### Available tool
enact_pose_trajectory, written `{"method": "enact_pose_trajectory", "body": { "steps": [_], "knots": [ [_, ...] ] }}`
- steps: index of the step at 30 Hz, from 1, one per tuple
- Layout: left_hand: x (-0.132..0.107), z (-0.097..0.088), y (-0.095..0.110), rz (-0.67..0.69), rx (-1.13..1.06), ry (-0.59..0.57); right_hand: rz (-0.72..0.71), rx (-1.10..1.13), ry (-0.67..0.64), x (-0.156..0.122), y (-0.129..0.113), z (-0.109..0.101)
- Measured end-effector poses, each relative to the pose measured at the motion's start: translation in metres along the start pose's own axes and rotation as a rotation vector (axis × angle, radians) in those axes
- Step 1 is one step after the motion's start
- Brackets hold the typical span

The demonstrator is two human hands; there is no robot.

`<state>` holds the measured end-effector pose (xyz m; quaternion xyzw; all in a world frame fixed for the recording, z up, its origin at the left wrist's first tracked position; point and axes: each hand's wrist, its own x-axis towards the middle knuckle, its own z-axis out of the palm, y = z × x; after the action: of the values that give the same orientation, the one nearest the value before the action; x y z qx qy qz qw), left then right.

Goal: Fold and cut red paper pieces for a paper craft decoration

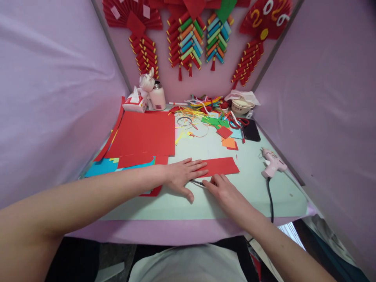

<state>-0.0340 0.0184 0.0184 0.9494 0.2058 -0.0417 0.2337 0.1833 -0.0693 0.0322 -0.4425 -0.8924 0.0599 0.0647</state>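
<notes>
A red paper strip lies on the pale green tabletop. My left hand is pressed flat on the strip's left end, fingers spread and thumb pointing toward me. Just below the strip's near edge, my right hand is closed around a slim dark stick-like tool. The tool's far end reaches the edge of my left palm; whether it is a knife or a pen I cannot make out. Under my left forearm, red and blue paper pieces are partly hidden.
Large red sheets cover the table's left side. At the back stand a tissue box, a bottle and bowls. Paper scraps, red scissors and a black phone-like slab lie back right. A corded glue gun rests at right.
</notes>
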Motion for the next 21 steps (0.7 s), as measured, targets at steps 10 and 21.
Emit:
{"method": "enact_pose_trajectory", "body": {
  "steps": [10, 21],
  "knots": [
    [0.000, -0.003, 0.001, -0.005, -0.011, -0.035, -0.002, 0.118, -0.051, -0.010, -0.002, 0.006],
    [0.003, -0.012, 0.011, -0.147, -0.098, 0.237, 0.411, 0.321, 0.134, -0.081, 0.065, -0.025]
  ]
}}
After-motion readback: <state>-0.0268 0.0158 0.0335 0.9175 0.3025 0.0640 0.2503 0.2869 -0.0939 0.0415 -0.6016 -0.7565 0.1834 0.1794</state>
